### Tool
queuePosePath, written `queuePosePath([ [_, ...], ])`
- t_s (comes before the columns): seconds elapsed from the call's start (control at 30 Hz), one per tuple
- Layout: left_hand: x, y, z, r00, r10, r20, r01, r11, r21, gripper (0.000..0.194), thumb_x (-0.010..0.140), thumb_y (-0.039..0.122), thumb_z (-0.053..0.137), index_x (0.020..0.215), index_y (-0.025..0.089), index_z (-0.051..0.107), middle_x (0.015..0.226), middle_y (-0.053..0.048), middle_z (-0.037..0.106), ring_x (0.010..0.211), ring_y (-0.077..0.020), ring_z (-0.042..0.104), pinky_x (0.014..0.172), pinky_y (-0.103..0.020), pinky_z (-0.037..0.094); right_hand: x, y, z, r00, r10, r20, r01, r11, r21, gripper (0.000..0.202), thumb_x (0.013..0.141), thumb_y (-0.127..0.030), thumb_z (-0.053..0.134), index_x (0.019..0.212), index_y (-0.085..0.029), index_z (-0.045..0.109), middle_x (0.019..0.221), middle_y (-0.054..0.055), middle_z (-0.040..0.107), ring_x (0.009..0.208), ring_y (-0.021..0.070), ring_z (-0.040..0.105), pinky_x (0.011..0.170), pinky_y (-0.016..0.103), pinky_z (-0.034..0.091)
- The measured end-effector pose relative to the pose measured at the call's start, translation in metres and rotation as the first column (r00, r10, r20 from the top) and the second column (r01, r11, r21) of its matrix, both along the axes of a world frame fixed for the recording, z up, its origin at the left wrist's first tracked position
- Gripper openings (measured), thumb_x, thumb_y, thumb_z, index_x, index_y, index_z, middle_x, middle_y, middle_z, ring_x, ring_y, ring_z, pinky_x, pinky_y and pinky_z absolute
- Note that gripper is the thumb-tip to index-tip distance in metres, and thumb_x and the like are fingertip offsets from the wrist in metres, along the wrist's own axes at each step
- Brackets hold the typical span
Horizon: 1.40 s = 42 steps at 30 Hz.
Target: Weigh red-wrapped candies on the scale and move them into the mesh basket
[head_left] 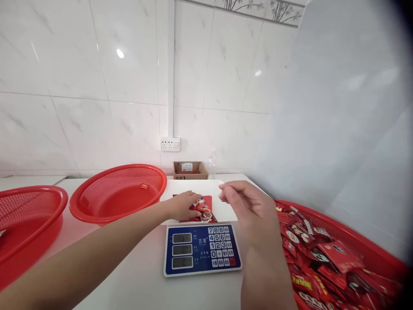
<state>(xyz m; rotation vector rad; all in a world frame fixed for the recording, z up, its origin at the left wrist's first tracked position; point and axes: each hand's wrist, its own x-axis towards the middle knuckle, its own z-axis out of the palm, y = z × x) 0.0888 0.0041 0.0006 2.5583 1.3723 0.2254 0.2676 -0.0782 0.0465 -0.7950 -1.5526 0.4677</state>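
Observation:
On the white plate of a digital scale [202, 249] lie several red packets [204, 207]. My left hand [183, 206] reaches across from the left and rests on these packets, its fingers curled round their left side. The scale's blue keypad panel faces me, with three small displays on its left. My right hand [247, 199] is raised over the right side of the plate, thumb and fingertips pressed together. Whether anything small sits between those fingertips cannot be made out.
A red basket [325, 215] full of red packets stands at the right. Another red basket [118, 193] at the left holds one small red packet, with a further red basket [32, 202] at the far left. A cardboard box [190, 175] and clear bottle [211, 167] stand by the wall.

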Motion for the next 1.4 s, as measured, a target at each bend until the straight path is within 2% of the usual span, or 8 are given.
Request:
queuePosePath([
  [0.3, 0.005, 0.006, 0.002, 0.986, 0.145, 0.084, -0.148, 0.988, 0.039, 0.044, 0.087, 0.028, 0.047, 0.13, 0.02, 0.049, 0.117, -0.015, 0.066, 0.103, -0.0353, 0.062, 0.083, -0.047, 0.047, 0.016, 0.01, -0.004, 0.993, -0.118, -0.004, 0.118, 0.991, 0.056, 0.013, 0.087, -0.032, 0.058, 0.081, -0.026, 0.068, 0.07, -0.002, 0.067, 0.068, 0.0145, 0.062, 0.063, 0.026, 0.049],
  [0.43, -0.005, 0.001, 0.023, 0.948, 0.183, 0.262, -0.197, 0.98, 0.028, 0.044, 0.097, 0.038, 0.022, 0.134, 0.024, 0.04, 0.117, -0.009, 0.066, 0.104, -0.0255, 0.063, 0.084, -0.039, 0.049, 0.012, 0.043, -0.015, 0.964, -0.154, 0.216, 0.151, 0.988, 0.03, 0.028, 0.088, -0.033, 0.056, 0.114, -0.024, 0.062, 0.118, 0.007, 0.065, 0.108, 0.024, 0.059, 0.088, 0.039, 0.05],
  [0.53, -0.012, -0.011, 0.037, 0.87, 0.133, 0.475, -0.088, 0.989, -0.116, 0.04, 0.096, 0.042, 0.031, 0.126, 0.022, 0.049, 0.113, -0.007, 0.067, 0.103, -0.0218, 0.063, 0.084, -0.033, 0.051, 0.006, 0.061, -0.024, 0.928, -0.112, 0.356, 0.132, 0.991, -0.034, 0.05, 0.086, -0.031, 0.057, 0.134, -0.023, 0.047, 0.141, 0.01, 0.048, 0.131, 0.0279, 0.042, 0.105, 0.048, 0.039],
  [0.7, -0.02, -0.026, 0.041, 0.636, 0.231, 0.736, 0.111, 0.917, -0.384, 0.04, 0.087, 0.046, 0.055, 0.118, 0.021, 0.055, 0.107, -0.008, 0.068, 0.095, -0.0226, 0.065, 0.079, -0.037, 0.052, 0.001, 0.065, -0.025, 0.935, 0.124, 0.331, -0.009, 0.945, -0.327, 0.023, 0.085, -0.028, 0.055, 0.109, -0.026, 0.057, 0.09, 0.002, 0.071, 0.083, 0.0217, 0.067, 0.074, 0.038, 0.052],
  [0.9, -0.025, -0.027, 0.03, 0.627, 0.307, 0.716, 0.068, 0.894, -0.443, 0.042, 0.075, 0.037, 0.072, 0.11, 0.018, 0.059, 0.091, -0.004, 0.068, 0.086, -0.021, 0.064, 0.075, -0.034, 0.05, -0.004, 0.067, -0.026, 0.959, 0.08, 0.27, 0.01, 0.948, -0.317, 0.009, 0.082, -0.031, 0.058, 0.089, -0.024, 0.056, 0.083, -0.001, 0.07, 0.074, 0.0185, 0.065, 0.069, 0.034, 0.049],
  [1.13, -0.05, -0.037, 0.036, 0.748, 0.332, 0.575, -0.267, 0.943, -0.197, 0.033, 0.08, 0.049, 0.06, 0.098, 0.022, 0.059, 0.1, -0.003, 0.068, 0.091, -0.0248, 0.063, 0.07, -0.032, 0.049, -0.007, 0.069, -0.028, 0.937, 0.045, 0.346, 0.076, 0.942, -0.328, 0.015, 0.087, -0.034, 0.052, 0.097, -0.025, 0.057, 0.081, -0.001, 0.069, 0.075, 0.0183, 0.065, 0.067, 0.031, 0.047],
  [1.23, -0.076, -0.039, 0.044, 0.797, 0.479, 0.368, -0.539, 0.839, 0.076, 0.027, 0.083, 0.05, 0.053, 0.087, 0.024, 0.057, 0.081, -0.001, 0.067, 0.073, -0.0232, 0.062, 0.057, -0.03, 0.042, -0.004, 0.068, -0.028, 0.911, 0.015, 0.413, 0.131, 0.937, -0.323, 0.02, 0.088, -0.037, 0.05, 0.103, -0.025, 0.057, 0.085, 0.0, 0.07, 0.078, 0.0193, 0.065, 0.068, 0.031, 0.046],
  [1.4, -0.132, -0.036, 0.039, 0.69, 0.712, 0.131, -0.712, 0.634, 0.301, 0.026, 0.081, 0.048, 0.05, 0.069, 0.025, 0.047, 0.058, 0.001, 0.055, 0.05, -0.0209, 0.05, 0.048, -0.029, 0.027, -0.006, 0.064, -0.03, 0.842, 0.181, 0.508, 0.028, 0.926, -0.376, 0.023, 0.089, -0.035, 0.049, 0.106, -0.025, 0.06, 0.093, 0.003, 0.071, 0.08, 0.0203, 0.066, 0.068, 0.032, 0.046],
])
